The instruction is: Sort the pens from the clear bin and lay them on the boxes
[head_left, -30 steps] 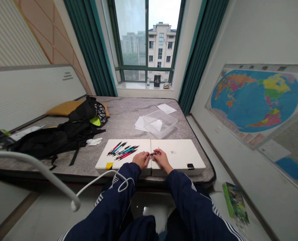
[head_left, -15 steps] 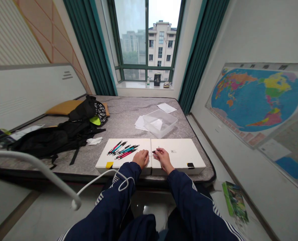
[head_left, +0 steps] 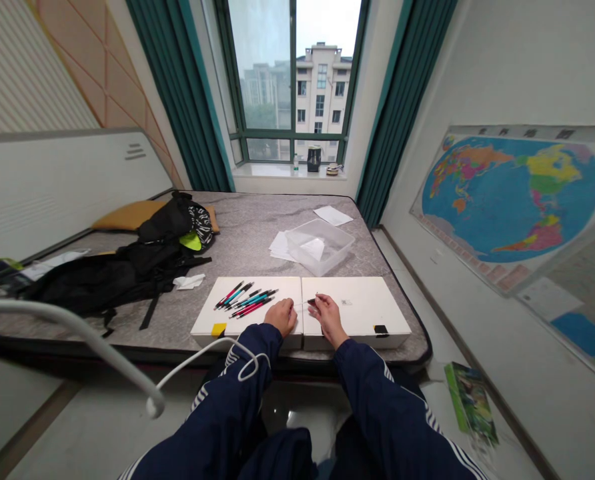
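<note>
Two white boxes stand side by side, a left box (head_left: 257,330) and a right box (head_left: 367,307). Over the seam, my right hand (head_left: 328,317) pinches a short black pen part (head_left: 311,301) pointing left. My left hand (head_left: 281,318) is closed just beside it above the left box, its fingertips pressed together. A thin pale sliver shows between both hands, too small to make out; whatever the left fingers hold is mostly hidden. To the left lies a loose group of red, teal and black pens (head_left: 250,303).
Behind the boxes sit a clear plastic bin (head_left: 322,250) and white papers (head_left: 280,245). A crumpled tissue (head_left: 189,281) and black backpack (head_left: 102,273) lie left. A white curved tube (head_left: 102,347) with a cable crosses the left foreground, the cable lying over my left sleeve.
My right hand has shifted slightly right, drawing the black pen part a little away from my left hand. The left hand and the pens have hardly moved.
</note>
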`<state>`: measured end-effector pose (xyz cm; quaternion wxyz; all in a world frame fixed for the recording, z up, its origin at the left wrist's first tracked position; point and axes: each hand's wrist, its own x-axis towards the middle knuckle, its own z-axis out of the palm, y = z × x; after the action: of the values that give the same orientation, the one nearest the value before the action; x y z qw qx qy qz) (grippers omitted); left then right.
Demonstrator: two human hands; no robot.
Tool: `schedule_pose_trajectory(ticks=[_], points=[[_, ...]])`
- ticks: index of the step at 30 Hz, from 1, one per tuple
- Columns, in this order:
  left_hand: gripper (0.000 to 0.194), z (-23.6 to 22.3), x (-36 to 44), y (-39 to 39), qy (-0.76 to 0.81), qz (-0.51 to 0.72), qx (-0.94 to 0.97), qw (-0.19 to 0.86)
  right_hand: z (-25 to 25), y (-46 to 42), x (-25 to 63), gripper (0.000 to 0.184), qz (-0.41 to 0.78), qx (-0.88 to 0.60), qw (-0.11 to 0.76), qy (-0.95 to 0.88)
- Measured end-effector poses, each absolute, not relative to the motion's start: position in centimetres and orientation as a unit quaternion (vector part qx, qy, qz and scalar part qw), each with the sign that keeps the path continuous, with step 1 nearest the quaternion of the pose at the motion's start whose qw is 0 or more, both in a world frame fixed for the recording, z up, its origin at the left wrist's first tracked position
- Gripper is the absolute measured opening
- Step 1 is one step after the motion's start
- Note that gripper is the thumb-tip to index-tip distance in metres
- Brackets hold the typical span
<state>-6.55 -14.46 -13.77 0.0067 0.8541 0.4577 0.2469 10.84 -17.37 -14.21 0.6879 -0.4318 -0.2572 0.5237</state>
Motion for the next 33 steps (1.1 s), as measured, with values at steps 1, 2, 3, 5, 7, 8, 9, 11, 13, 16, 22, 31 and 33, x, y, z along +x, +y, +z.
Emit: schedule_pose_trajectory(ticks=[1, 2, 3, 5, 7, 8, 9, 11, 13, 16, 22, 31, 33], points=[[0.012, -13.8, -6.6, -14.5, 0.457, 0.248, 0.854, 0.008, -14.2, -17.4, 10.8, 0.041, 0.524, -0.433, 0.685, -0.263], [0.013, -13.8, -6.6, -14.5, 0.456, 0.251, 0.854, 0.01, -14.2, -17.4, 10.8, 0.041, 0.524, -0.435, 0.68, -0.27], [0.015, -13.8, -6.6, -14.5, 0.454, 0.253, 0.854, 0.012, -14.2, -17.4, 10.7, 0.041, 0.525, -0.438, 0.674, -0.279], [0.023, -13.9, -6.6, -14.4, 0.445, 0.254, 0.859, 0.013, -14.2, -17.4, 10.7, 0.041, 0.53, -0.441, 0.661, -0.296], [0.031, -13.9, -6.6, -14.3, 0.434, 0.245, 0.867, 0.007, -14.1, -17.4, 10.6, 0.042, 0.535, -0.443, 0.647, -0.314], [0.034, -14.0, -6.6, -14.3, 0.43, 0.237, 0.871, 0.001, -14.1, -17.4, 10.5, 0.042, 0.537, -0.445, 0.639, -0.323], [0.038, -14.0, -6.7, -14.2, 0.428, 0.228, 0.874, -0.005, -14.1, -17.4, 10.5, 0.042, 0.538, -0.448, 0.633, -0.33], [0.043, -14.1, -6.7, -14.1, 0.428, 0.217, 0.877, -0.016, -14.0, -17.5, 10.5, 0.042, 0.536, -0.453, 0.628, -0.337], [0.044, -14.2, -6.7, -14.0, 0.43, 0.214, 0.877, -0.022, -14.0, -17.5, 10.5, 0.042, 0.534, -0.454, 0.631, -0.333], [0.044, -14.3, -6.6, -14.1, 0.434, 0.216, 0.874, -0.022, -14.1, -17.5, 10.6, 0.041, 0.534, -0.45, 0.639, -0.322], [0.041, -14.1, -6.6, -14.3, 0.445, 0.225, 0.867, -0.003, -14.1, -17.5, 10.6, 0.042, 0.527, -0.447, 0.658, -0.298], [0.04, -13.6, -6.5, -14.5, 0.459, 0.22, 0.861, 0.003, -13.6, -17.1, 12.7, 0.042, 0.471, -0.527, 0.617, -0.347], [0.04, -13.5, -6.5, -14.6, 0.458, 0.22, 0.861, 0.004, -13.6, -16.8, 14.4, 0.04, 0.405, -0.571, 0.608, -0.374]])
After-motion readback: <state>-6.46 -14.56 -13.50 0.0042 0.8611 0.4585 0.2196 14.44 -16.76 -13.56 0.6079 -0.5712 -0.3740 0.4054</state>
